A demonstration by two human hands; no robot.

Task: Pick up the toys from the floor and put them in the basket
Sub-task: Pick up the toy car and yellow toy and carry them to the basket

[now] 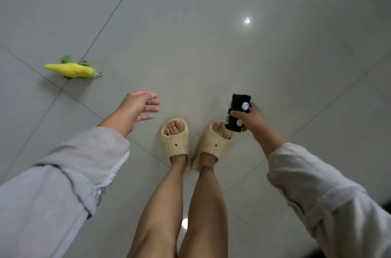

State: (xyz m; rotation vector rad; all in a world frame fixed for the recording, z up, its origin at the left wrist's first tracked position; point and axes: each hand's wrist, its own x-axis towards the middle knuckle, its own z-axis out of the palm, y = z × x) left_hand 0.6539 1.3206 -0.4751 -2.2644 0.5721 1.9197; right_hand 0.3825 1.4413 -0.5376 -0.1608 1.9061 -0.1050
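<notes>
My right hand (pixel 252 119) grips a small toy car (pixel 238 109), dark underside turned up with white wheels showing, held above the floor just right of my feet. My left hand (pixel 138 108) hovers over the tiles with its fingers spread and nothing in it. A yellow plush corn toy (pixel 72 69) with green leaves and a small metal hook lies on the floor at the far left, well beyond my left hand. No basket is in view.
Grey glossy floor tiles (pixel 211 35) with thin grout lines fill the view. My two legs stand at the bottom centre in cream slippers (pixel 175 141). A bright light reflection (pixel 247 21) shines on the tile ahead.
</notes>
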